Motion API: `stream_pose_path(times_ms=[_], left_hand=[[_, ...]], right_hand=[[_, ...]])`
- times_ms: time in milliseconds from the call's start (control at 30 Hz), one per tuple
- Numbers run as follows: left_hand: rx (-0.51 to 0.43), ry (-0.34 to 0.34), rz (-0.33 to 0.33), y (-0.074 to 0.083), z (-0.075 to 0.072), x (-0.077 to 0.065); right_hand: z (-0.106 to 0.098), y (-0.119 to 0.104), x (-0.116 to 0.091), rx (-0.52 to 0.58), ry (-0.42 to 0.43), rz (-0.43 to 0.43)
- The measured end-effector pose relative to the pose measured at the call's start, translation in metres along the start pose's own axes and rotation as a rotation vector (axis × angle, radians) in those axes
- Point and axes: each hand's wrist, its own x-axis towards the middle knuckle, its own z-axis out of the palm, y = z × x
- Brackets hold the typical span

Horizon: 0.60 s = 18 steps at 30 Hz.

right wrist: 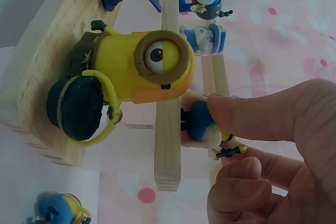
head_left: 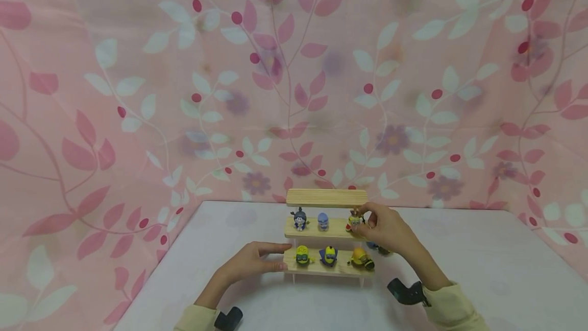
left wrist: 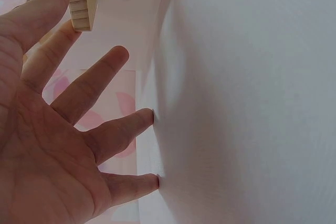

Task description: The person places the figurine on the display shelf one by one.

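Note:
At the right end of the middle board, my right hand pinches a small crowned figurine between thumb and forefinger. In the right wrist view that figurine has a blue body beside a dark rod with a gold tip, and the thumb covers part of it. My left hand grips the left end of the bottom board of the wooden display stand with thumb and forefinger. Its other fingers spread out below, near the white tabletop.
Two figurines, one dark-haired and one light blue, stand on the middle board. Along the bottom board are yellow goggled figurines. Another blue-and-yellow figurine lies behind the stand's right side. The top board carries nothing. A pink floral curtain hangs behind.

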Motion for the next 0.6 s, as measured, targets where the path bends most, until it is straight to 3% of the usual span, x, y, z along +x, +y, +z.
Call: stream_pose_path(times_ms=[600], left_hand=[[-0.02,-0.009,-0.009,0.001,0.0,-0.001]], right_hand=[[-0.013,0.005,-0.006,-0.013,-0.014,-0.015]])
